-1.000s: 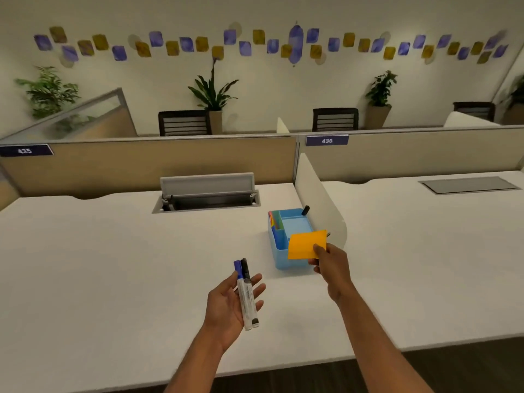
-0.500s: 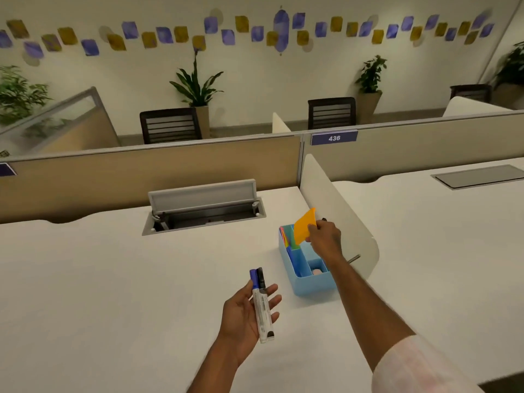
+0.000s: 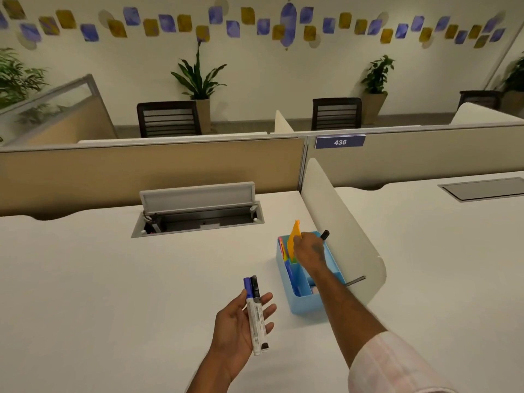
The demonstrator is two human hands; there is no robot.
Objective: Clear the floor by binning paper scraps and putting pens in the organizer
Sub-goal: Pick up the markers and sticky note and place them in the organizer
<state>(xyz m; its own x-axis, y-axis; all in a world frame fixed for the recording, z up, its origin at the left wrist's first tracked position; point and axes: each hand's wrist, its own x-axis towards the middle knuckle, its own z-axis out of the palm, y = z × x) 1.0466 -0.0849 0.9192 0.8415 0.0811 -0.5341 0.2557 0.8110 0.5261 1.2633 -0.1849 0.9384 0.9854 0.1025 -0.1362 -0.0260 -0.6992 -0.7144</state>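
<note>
A light blue desk organizer (image 3: 304, 303) stands on the white desk beside a curved divider. My right hand (image 3: 309, 249) is over its far compartment, pinching an orange sticky-note pad (image 3: 293, 241) held upright on edge among other coloured notes there. My left hand (image 3: 241, 321) is palm up in front of the organizer and holds two white markers (image 3: 256, 313), one with a blue cap and one with a black cap. A black pen tip (image 3: 325, 234) sticks up behind my right hand.
An open cable tray (image 3: 198, 211) with a raised lid is set into the desk at the back. The white curved divider (image 3: 340, 228) stands right of the organizer. Beige partitions (image 3: 141, 171) run along the back edge, with chairs and potted plants beyond.
My right hand carried the orange pad from in front of the organizer to over its far compartment and turned it on edge. My left hand kept the two markers and stayed put.
</note>
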